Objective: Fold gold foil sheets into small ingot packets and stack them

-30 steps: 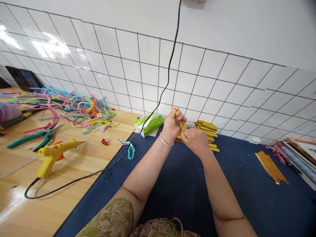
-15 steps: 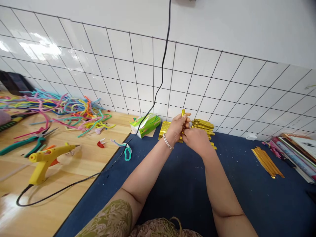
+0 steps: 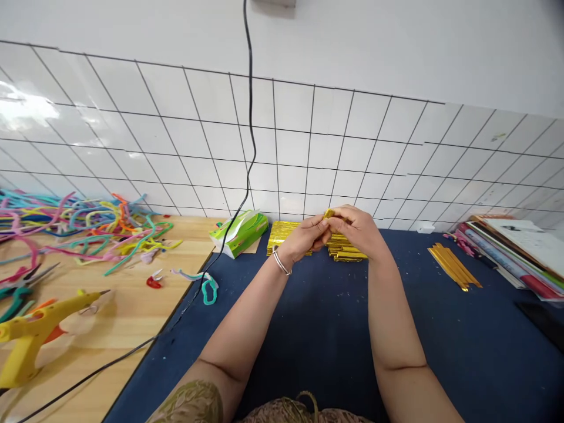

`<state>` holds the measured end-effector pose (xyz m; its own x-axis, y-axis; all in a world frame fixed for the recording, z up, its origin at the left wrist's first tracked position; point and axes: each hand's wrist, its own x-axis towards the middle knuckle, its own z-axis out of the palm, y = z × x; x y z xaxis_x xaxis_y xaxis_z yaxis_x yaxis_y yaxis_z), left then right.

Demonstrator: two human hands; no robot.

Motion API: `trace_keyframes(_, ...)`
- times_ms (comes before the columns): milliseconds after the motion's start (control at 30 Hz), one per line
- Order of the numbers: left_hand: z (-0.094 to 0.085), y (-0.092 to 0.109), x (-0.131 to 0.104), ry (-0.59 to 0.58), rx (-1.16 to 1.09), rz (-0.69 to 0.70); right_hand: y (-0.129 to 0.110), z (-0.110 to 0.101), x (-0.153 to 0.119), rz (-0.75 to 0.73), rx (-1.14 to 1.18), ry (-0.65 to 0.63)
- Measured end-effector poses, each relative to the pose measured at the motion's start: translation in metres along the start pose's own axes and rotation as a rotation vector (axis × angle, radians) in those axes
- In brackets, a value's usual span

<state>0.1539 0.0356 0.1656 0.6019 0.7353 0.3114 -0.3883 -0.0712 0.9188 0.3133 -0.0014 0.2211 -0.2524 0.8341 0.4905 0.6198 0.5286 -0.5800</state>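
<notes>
My left hand point(image 3: 306, 238) and right hand point(image 3: 360, 228) meet, fingers curled and pinched around a small, shiny gold foil piece point(image 3: 328, 213) at their tips. Flat, shiny gold foil strips point(image 3: 281, 233) lie just left of them (a green-and-white tissue packet point(image 3: 247, 234) sits farther left).

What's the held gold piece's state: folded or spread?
Cannot tell: the left hand and right hand cover most of the gold piece.

Your left hand point(image 3: 307, 238) and right hand point(image 3: 359, 230) hide most of the gold piece point(image 3: 328, 213), so its shape escapes you. They partly cover the gold stacks point(image 3: 281, 232). The left edge crops your glue gun point(image 3: 27, 341) and pliers point(image 3: 18, 299).
</notes>
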Motion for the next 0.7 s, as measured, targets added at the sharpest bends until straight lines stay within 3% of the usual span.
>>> trace_keyframes(167,0.001,-0.001,-0.002,-0.138,0.026,-0.056,0.004,-0.001,-0.002,0.004,0.188,-0.013)
trace_keyframes(267,0.005,-0.002,-0.002,-0.128,0.045,-0.051,0.005,-0.002,-0.002,-0.013,0.152,0.005)
trace_keyframes(500,0.013,0.001,0.001,0.156,0.338,0.124,0.017,-0.011,-0.003,0.064,0.021,0.414)
trace_keyframes(600,0.012,0.003,0.002,0.312,0.469,0.213,0.022,-0.019,-0.004,0.08,0.038,0.406)
trace_keyframes(700,0.009,0.004,0.002,0.492,0.486,0.293,0.023,-0.026,-0.008,0.084,0.01,0.287)
